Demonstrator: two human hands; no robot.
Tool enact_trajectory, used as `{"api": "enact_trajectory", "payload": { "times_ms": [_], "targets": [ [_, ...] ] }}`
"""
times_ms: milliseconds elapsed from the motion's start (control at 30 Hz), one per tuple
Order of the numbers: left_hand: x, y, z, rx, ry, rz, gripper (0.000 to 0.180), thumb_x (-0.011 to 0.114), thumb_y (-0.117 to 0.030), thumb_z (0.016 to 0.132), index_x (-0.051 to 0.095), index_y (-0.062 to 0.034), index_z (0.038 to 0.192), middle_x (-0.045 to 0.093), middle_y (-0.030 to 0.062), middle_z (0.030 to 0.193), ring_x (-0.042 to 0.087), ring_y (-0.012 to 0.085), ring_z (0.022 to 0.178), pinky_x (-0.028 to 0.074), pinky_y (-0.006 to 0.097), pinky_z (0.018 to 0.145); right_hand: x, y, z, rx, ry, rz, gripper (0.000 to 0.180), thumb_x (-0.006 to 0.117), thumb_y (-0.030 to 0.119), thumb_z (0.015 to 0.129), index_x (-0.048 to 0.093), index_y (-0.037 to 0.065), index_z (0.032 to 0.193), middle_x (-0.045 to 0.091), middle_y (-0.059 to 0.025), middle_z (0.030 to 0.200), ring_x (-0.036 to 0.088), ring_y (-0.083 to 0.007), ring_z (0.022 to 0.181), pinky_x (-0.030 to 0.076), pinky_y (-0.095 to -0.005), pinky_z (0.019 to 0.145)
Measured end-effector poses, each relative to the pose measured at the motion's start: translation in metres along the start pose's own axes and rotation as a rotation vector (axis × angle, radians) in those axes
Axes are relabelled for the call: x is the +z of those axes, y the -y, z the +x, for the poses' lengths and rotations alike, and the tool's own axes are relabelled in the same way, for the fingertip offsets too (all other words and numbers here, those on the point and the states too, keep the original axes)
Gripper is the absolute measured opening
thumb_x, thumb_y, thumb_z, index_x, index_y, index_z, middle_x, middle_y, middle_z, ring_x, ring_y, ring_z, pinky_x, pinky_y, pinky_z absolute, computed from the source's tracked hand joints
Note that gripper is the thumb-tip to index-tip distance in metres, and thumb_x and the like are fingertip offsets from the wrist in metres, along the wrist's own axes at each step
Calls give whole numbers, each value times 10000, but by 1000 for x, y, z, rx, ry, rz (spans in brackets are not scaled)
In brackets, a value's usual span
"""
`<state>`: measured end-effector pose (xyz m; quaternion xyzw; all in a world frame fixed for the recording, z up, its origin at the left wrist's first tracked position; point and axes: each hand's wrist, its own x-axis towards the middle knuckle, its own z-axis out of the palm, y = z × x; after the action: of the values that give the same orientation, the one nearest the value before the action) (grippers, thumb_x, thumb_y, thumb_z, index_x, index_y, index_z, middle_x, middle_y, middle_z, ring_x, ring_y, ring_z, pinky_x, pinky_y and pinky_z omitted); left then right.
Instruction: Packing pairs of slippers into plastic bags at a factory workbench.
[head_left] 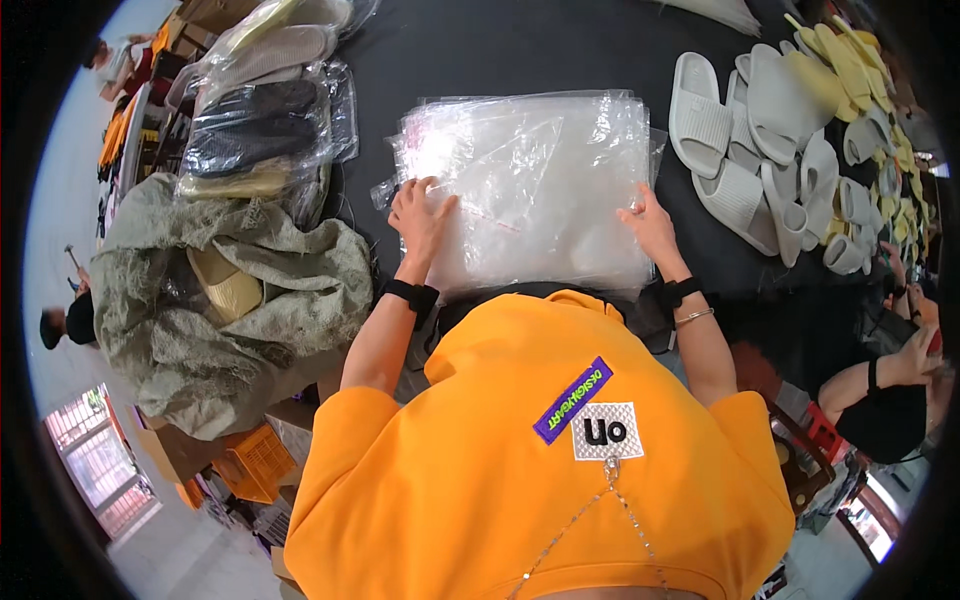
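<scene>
A stack of clear plastic bags lies flat on the dark table in front of me, its layers slightly uneven at the edges. My left hand rests on the stack's left edge, thumb and fingers spread apart. At the right edge is my right hand, its thumb on the top bag and its fingers stretched along the side. Both hands touch the bags from opposite sides, and neither is closed around anything. Glare whitens the upper left of the stack.
Bagged slippers are piled at the far left, above a grey-green woven sack with a tan slipper in it. Loose white slippers and yellow ones cover the right. An orange crate stands lower left; a co-worker's arm shows at right.
</scene>
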<state>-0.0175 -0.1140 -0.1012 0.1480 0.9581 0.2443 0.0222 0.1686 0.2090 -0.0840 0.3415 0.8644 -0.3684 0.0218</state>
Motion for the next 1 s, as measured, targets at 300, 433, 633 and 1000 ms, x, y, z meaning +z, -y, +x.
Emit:
{"api": "enact_trajectory", "payload": {
  "times_ms": [300,433,633,1000],
  "targets": [
    [-28,-31,-2,12,-216,-285,444,602,-188,813,440,-58,1206,518,159,1126,440,260,1120,299,416,933,-20,-10,-5,-8,117,607,177,581,103,839,565,10,989,586,-19,854,532,-88,772,424,-234,684],
    [-33,-20,8,-133,-158,-763,350,532,-62,838,438,-17,1172,585,160,973,562,222,947,438,336,787,-61,-22,-14,40,57,738,114,532,128,867,563,66,958,597,-32,991,546,-98,870,430,-241,741],
    [-24,-5,11,486,172,-143,396,651,-104,732,529,-128,1108,594,73,1060,476,276,1099,360,404,897,-118,-63,-28,69,118,1144,168,447,172,830,518,65,939,558,-137,1168,521,-277,1110,448,-379,853],
    [1,-31,5,623,226,62,356,650,-299,763,577,-179,1090,549,49,1135,443,265,1133,299,471,918,-183,-41,-45,-362,212,1477,123,473,146,776,504,56,853,522,-246,1180,369,-409,1229,221,-523,1060]
  ]
}}
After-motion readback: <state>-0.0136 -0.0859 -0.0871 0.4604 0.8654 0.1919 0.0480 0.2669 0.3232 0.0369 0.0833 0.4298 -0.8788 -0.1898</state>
